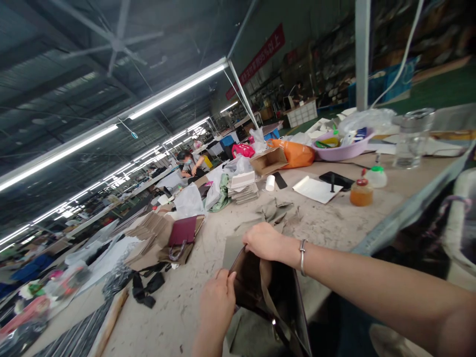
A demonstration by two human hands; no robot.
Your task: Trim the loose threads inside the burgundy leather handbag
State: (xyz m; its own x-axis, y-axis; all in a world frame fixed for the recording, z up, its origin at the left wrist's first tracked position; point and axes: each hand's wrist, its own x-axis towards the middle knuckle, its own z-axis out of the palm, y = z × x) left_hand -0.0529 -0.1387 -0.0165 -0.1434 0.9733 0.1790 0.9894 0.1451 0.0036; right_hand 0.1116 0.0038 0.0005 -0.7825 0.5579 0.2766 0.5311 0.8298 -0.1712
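A dark brown bag (277, 295) lies open-mouthed on the worktable in front of me. My left hand (216, 302) is closed, pinching the bag's near rim. My right hand (265, 241), with a silver bracelet on the wrist, curls over the far rim, fingers tucked into the opening. A grey card sheet (232, 250) lies under the bag. Crumpled grey paper scraps (277, 212) sit just beyond my right hand.
On the long dusty table (174, 307): a maroon bag (182, 232) on stacked card, black straps (147, 286), a paper stack (243, 187), glue bottles (361, 192), a purple basin (344, 148), a glass jar (411, 136). Another person (188, 163) works farther down.
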